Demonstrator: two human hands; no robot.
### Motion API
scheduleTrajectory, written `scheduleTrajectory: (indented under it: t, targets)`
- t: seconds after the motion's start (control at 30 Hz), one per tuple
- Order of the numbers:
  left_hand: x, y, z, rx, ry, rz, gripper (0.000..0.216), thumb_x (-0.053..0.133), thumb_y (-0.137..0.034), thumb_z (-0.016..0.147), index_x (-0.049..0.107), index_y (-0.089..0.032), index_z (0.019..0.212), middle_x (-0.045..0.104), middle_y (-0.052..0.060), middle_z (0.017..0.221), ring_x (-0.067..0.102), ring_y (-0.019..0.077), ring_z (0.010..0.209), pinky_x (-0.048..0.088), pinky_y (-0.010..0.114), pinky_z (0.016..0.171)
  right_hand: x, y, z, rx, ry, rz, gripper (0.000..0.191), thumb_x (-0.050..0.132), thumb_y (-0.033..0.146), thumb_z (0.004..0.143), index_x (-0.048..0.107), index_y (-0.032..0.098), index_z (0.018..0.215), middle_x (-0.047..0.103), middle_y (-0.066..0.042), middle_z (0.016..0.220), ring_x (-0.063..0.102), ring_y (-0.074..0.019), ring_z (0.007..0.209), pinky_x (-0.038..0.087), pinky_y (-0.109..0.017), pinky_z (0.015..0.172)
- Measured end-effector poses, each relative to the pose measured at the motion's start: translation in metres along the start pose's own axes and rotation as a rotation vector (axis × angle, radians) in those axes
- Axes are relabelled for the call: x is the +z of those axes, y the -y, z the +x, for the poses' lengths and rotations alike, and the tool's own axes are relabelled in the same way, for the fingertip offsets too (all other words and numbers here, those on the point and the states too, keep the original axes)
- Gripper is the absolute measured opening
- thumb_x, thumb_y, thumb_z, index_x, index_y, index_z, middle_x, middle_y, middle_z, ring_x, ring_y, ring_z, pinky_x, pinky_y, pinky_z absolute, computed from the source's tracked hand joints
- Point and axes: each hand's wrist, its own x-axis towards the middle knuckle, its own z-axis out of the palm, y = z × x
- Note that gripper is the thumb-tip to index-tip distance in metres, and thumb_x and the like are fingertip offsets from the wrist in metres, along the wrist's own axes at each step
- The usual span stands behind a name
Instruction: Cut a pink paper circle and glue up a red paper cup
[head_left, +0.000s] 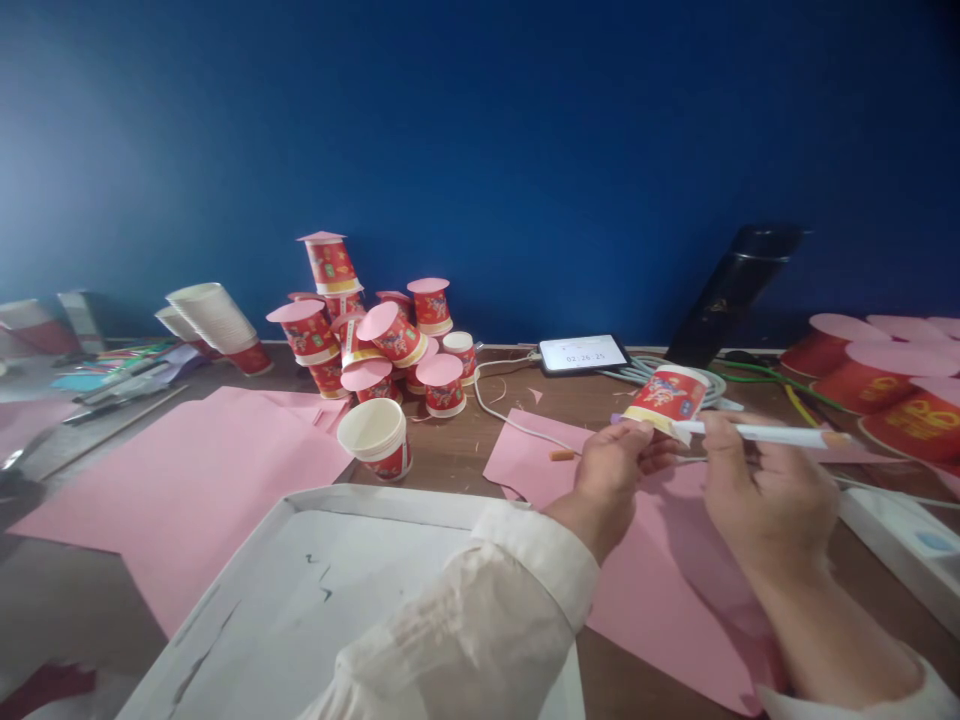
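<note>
Your left hand (611, 475) is clamped on a red paper cup (670, 395), gripping its rim above the pink paper (649, 620) on the tabletop (450, 455); your right hand (776, 500) pinches a white pen-like stick (780, 433), tip near that rim.

Print on the held cup (666, 395) is blurred, and the right edge crops red containers (911, 428).
</note>
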Motion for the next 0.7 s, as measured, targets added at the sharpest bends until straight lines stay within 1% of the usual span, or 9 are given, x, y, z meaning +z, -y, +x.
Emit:
scheduleTrajectory:
  t: [0.17,0.33,0.47,0.53,0.6,0.7]
  targets:
    - [0.000,0.000,0.000,-0.008,0.001,0.001,0.021,0.080,-0.031,0.080,0.069,-0.013,0.076,0.070,0.008,0.077,0.068,0.0185,0.077,0.053,0.034,0.087,-0.002,0.003,0.002,0.032,0.051,0.046,0.053,0.047,0.061,0.098,0.080,0.019,0.097,0.081,-0.014,0.085,0.076,-0.0309,0.086,0.053,-0.039,0.073]
    - [0.000,0.001,0.001,0.003,-0.012,-0.002,0.017,0.078,-0.028,0.081,0.070,-0.013,0.077,0.070,0.008,0.077,0.068,0.0182,0.078,0.053,0.034,0.087,-0.003,0.006,0.003,0.106,0.024,0.032,0.049,0.049,0.057,0.095,0.079,0.019,0.095,0.081,-0.016,0.093,0.075,-0.0333,0.092,0.053,-0.042,0.079]
    - [-0.001,0.001,0.001,-0.007,0.008,-0.001,0.020,0.081,-0.030,0.080,0.070,-0.013,0.078,0.071,0.008,0.079,0.068,0.0191,0.079,0.052,0.035,0.088,-0.003,0.007,0.002,0.084,0.073,0.083,0.049,0.049,0.059,0.095,0.079,0.020,0.095,0.081,-0.015,0.090,0.076,-0.0322,0.091,0.054,-0.041,0.079]
    - [0.000,0.000,0.000,0.001,-0.006,-0.006,0.018,0.080,-0.029,0.081,0.070,-0.013,0.079,0.071,0.008,0.079,0.069,0.0189,0.079,0.052,0.035,0.088,-0.006,0.009,0.004,0.094,0.077,0.091,0.050,0.048,0.059,0.095,0.079,0.019,0.095,0.080,-0.014,0.088,0.075,-0.0318,0.090,0.054,-0.041,0.079]
    - [0.001,-0.002,-0.001,0.002,-0.037,-0.013,0.015,0.078,-0.026,0.083,0.071,-0.013,0.080,0.071,0.008,0.079,0.069,0.0187,0.078,0.053,0.034,0.086,-0.010,0.011,0.007,0.146,0.055,0.098,0.049,0.048,0.058,0.095,0.078,0.019,0.099,0.078,-0.013,0.083,0.074,-0.0310,0.085,0.054,-0.043,0.079]
    - [0.004,-0.003,-0.002,-0.015,-0.067,-0.029,0.009,0.072,-0.020,0.087,0.072,-0.013,0.082,0.072,0.008,0.078,0.068,0.0177,0.077,0.054,0.033,0.084,-0.013,0.012,0.013,0.286,0.017,0.174,0.043,0.051,0.052,0.095,0.077,0.019,0.102,0.073,-0.008,0.073,0.071,-0.0261,0.070,0.055,-0.043,0.076]
